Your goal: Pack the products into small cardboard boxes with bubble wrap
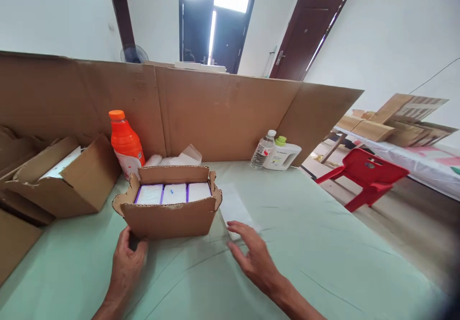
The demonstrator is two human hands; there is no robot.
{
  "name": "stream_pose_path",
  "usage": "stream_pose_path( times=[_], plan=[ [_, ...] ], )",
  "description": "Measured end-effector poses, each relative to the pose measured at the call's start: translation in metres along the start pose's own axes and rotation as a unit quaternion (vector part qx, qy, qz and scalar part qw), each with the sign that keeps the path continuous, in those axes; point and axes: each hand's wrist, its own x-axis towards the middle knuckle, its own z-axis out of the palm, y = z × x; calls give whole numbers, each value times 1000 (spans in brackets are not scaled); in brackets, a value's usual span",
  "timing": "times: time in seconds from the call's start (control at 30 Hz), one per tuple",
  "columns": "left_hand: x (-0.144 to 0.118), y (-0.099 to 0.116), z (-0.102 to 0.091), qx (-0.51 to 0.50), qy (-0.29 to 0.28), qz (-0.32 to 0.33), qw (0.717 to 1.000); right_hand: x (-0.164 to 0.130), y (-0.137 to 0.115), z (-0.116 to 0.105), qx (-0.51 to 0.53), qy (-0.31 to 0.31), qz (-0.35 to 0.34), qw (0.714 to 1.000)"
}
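Small cardboard box [168, 210], open-topped with three white packets [174, 193] in a row, sits mid-table toward the left edge. Left hand [125, 262] grips its near left corner, fingers curled against the wall. Right hand [251, 255] lies flat, fingers spread, on a clear plastic sheet [233, 210] on the green table cover [323, 243], just right of the box.

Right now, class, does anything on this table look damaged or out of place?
Yes: the small cardboard box by the left hand has ragged, torn top edges, most of all at its corners. The white packs inside sit in a neat row. The right hand rests on a clear plastic sheet.
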Motion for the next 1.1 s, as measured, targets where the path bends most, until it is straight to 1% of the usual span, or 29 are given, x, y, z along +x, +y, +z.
stream_pose_path(
  times=[0.07, 0.13, 0.2, 0.27, 0.33, 0.4, 0.47, 0.5, 0.57, 0.63, 0.73, 0.8, 0.87, 0.93, 1.03, 1.1],
  plan=[
    [-4, 5, -2, -15, -17, -12, 1000, 14, -10, 17, 70, -68, 58, 994],
    [-4, 9, -1, -35, -18, -21, 999, 23, -17, 34, 126, -117, 104, 980],
    [2, 10, 2, -36, -12, -25, 999, 29, -20, 47, 161, -123, 124, 971],
    [14, 10, 9, -30, -6, -19, 999, 33, -15, 52, 174, -111, 111, 972],
    [27, 7, 16, -34, -10, -14, 999, 41, -1, 50, 139, -101, 75, 982],
    [35, 4, 20, -47, -23, -12, 999, 53, 23, 40, 46, -91, 43, 994],
    [34, -1, 16, -59, -33, -12, 998, 72, 50, 27, -47, -79, 35, 995],
    [29, -5, 12, -65, -37, -16, 997, 83, 64, 21, -77, -78, 39, 993],
    [12, -17, -2, -70, -45, -29, 996, 101, 85, 13, -106, -89, 55, 989],
    [-11, -33, -19, -57, -57, -42, 996, 111, 95, 8, -130, -110, 70, 983],
    [-51, -61, -43, 0, -99, -28, 995, 103, 92, -1, -152, -137, 74, 976],
    [-74, -71, -54, 32, -116, 0, 993, 89, 84, -9, -158, -151, 70, 973],
    [-93, -69, -57, 52, -115, 25, 992, 81, 76, -17, -161, -170, 70, 970],
    [-106, -56, -52, 68, -124, 52, 989, 84, 73, -19, -166, -189, 74, 965],
    [-120, -32, -38, 77, -163, 124, 976, 107, 73, -10, -177, -215, 79, 957],
    [-126, -23, -34, 73, -175, 177, 966, 124, 72, -4, -186, -228, 84, 952]
  ],
)
